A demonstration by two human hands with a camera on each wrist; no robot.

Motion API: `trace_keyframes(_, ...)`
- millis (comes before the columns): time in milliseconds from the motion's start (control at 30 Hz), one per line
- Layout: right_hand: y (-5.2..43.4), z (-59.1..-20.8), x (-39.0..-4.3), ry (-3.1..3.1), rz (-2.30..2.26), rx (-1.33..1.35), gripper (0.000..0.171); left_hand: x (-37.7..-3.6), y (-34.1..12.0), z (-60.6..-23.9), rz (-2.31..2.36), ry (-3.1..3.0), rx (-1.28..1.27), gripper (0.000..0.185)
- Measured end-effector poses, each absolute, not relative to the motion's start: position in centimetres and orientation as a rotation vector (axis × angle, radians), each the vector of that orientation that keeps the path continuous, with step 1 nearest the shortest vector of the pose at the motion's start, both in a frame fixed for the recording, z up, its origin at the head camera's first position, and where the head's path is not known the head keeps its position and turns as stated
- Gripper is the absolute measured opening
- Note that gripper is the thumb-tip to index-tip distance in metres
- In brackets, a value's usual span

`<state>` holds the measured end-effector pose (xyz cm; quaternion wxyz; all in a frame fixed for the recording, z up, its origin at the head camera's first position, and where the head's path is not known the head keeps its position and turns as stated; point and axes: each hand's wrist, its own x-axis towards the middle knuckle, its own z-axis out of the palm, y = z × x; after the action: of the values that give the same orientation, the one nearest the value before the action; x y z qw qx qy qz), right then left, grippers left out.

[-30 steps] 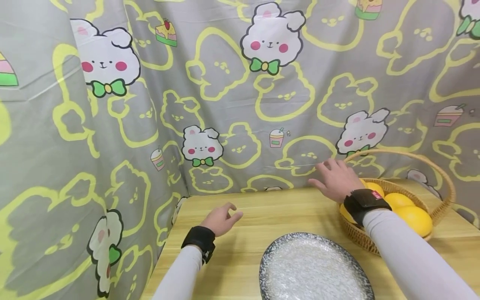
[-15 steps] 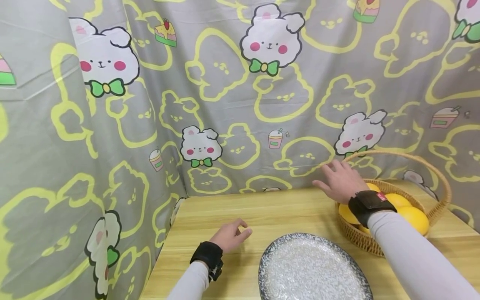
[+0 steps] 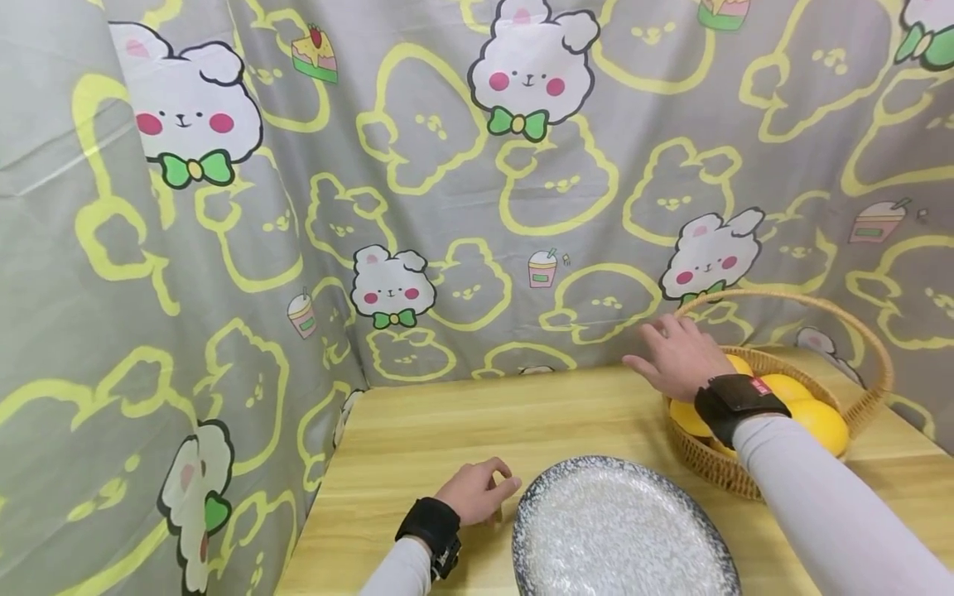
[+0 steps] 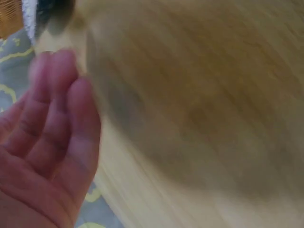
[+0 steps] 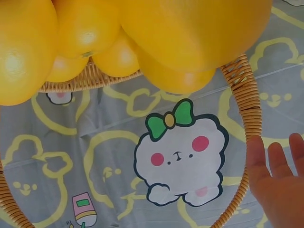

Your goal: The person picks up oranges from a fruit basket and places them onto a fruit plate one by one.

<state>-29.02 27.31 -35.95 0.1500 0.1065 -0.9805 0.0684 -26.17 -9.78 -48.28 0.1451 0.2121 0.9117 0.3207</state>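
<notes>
My right hand (image 3: 686,360) hovers over the left side of a wicker basket (image 3: 719,476), its fingers loosely bent with nothing in them. Large orange-yellow fruits that look like oranges (image 3: 816,426) fill the basket. From the right wrist, the oranges (image 5: 190,28) hang large at the top, and my fingers (image 5: 280,161) appear beside the arched wicker handle (image 5: 251,114). Just left of a speckled grey plate (image 3: 626,530) with a dark rim, my left hand (image 3: 473,494) is low over the table, fingers relaxed and empty. The plate's edge (image 4: 29,19) shows in the left wrist view.
A light wood-grain table (image 3: 447,414) carries the plate and basket. A grey curtain (image 3: 462,190) printed with white rabbits and yellow outlines hangs along its back and left sides. The basket's tall handle (image 3: 857,323) rises near the back curtain.
My left hand has moved right and nearer to me, up beside the plate's left rim. The right hand has shifted slightly to the right over the basket. The plate and basket stay put.
</notes>
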Motion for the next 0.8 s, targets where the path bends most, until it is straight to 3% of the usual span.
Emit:
trace_keyframes(300,28.2,-36.2,-28.1,-2.825,0.189,0.278,0.058,-25.6,-8.1,-49.6,0.846,2.68,0.657,0.037)
trace_keyframes(600,29.5,-36.5,-27.3,-2.832,0.202,0.274,0.043,-25.1,-7.2,-49.4,0.833,2.624,0.647,0.046)
trace_keyframes(800,30.5,-36.6,-26.7,-2.863,0.196,0.266,0.047,-24.9,-7.0,-48.9,0.899,2.573,0.629,0.043)
